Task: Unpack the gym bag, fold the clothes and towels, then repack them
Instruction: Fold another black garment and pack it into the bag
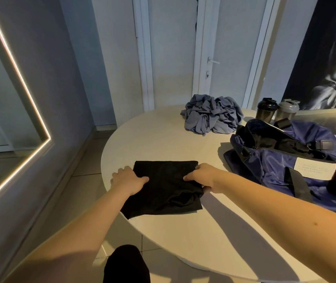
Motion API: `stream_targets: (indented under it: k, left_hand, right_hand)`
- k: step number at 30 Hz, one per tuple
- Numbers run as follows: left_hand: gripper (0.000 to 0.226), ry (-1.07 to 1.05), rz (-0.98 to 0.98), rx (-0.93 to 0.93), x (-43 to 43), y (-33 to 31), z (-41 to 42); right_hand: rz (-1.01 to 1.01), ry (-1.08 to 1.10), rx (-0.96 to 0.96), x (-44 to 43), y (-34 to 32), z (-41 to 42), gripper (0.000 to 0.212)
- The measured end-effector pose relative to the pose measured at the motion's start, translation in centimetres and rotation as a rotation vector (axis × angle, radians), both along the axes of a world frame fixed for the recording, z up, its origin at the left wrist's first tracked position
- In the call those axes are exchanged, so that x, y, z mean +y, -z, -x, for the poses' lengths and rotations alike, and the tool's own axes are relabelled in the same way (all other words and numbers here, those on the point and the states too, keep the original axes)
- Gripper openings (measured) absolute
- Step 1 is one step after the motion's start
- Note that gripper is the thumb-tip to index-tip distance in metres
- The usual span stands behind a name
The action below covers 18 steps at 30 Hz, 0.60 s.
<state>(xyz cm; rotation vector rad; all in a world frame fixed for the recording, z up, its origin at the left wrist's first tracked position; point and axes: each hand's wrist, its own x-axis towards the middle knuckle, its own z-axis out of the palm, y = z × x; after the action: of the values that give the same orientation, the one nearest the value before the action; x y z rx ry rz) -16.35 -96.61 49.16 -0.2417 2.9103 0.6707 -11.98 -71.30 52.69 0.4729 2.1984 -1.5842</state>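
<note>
A black garment [164, 186] lies folded into a rough rectangle near the left edge of the round white table [152, 139]. My left hand [128, 179] grips its left side, thumb on top and fingers curled at the edge. My right hand [200, 176] grips its right side, thumb on top, fingers tucked under the fold. A navy gym bag [281, 166] sits open at the right, with black straps and a white label. A crumpled grey-blue pile of cloth [211, 116] lies at the table's far side.
Two shaker bottles, one black [266, 109] and one grey [287, 109], stand behind the bag. A white door [234, 48] is beyond the table. A mirror with a lit edge [20, 78] is on the left wall. Tiled floor lies below.
</note>
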Motion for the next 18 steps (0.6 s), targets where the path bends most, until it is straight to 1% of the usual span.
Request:
stream_targets:
  k: [3,7,8,10,13,14,17,18]
  left_hand:
    - [0.079,0.013,-0.095,-0.110,0.4,-1.0,0.2]
    - [0.070,0.019,-0.163,-0.181,0.5,-1.8,0.4]
    - [0.070,0.016,-0.184,-0.180,0.7,-2.2,0.4]
    - [0.072,0.037,-0.217,-0.155,1.6,-3.6,0.1]
    - [0.072,0.123,-0.269,-0.064,4.1,-6.5,-1.0]
    - [0.069,0.161,-0.272,-0.024,5.2,-7.5,-1.4]
    - [0.039,0.283,-0.266,0.086,8.7,-10.1,-2.8]
    - [0.035,0.312,-0.272,0.117,9.9,-10.8,-3.1]
  right_hand:
    - [0.050,-0.018,0.058,-0.1,0.2,-0.4,0.058]
    - [-0.003,-0.019,0.169,-0.4,0.4,-1.1,0.077]
    - [-0.015,-0.014,0.197,-0.5,0.2,-1.4,0.078]
    - [-0.045,-0.022,0.244,-0.3,0.0,-1.7,0.072]
    - [-0.077,-0.042,0.279,0.1,-0.7,-2.0,0.062]
    - [-0.086,-0.040,0.294,0.3,-1.0,-2.3,0.058]
    - [-0.031,0.036,0.329,1.7,-2.7,-3.4,0.045]
    - [0.008,0.074,0.347,2.4,-3.4,-3.8,0.041]
